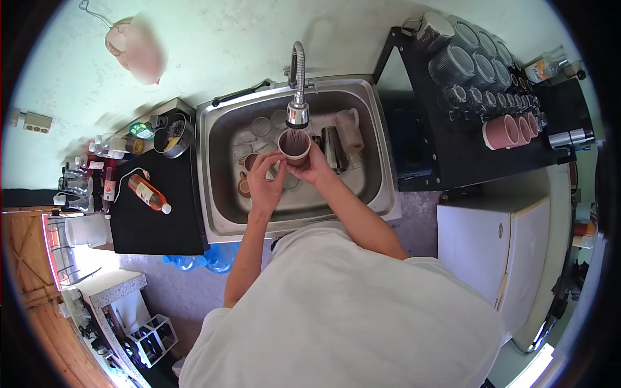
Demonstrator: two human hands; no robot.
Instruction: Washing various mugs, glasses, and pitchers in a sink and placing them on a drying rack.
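Note:
Under the tap's spray head [297, 115], my right hand [313, 164] grips a reddish-brown cup with a pale rim [294, 154] from its right side. Thin streams of water fall into the cup's mouth. My left hand [266, 182] has its fingertips and thumb at the cup's lower left edge. Both hands are over the stainless steel sink [310, 206]. In the basin lie clear glasses [261, 127], a small brown cup [243, 185], a metal tumbler [332, 145] and a translucent pitcher [348, 128]. My hands hide part of the basin behind them.
To the left, a black counter [160, 218] holds an orange-red bottle [148, 194], a metal pot [174, 135] and several other bottles. A black shelf [465, 160] on the right bears glass jars [451, 65] and pink cups [499, 132]. Below it stands a white refrigerator [475, 242].

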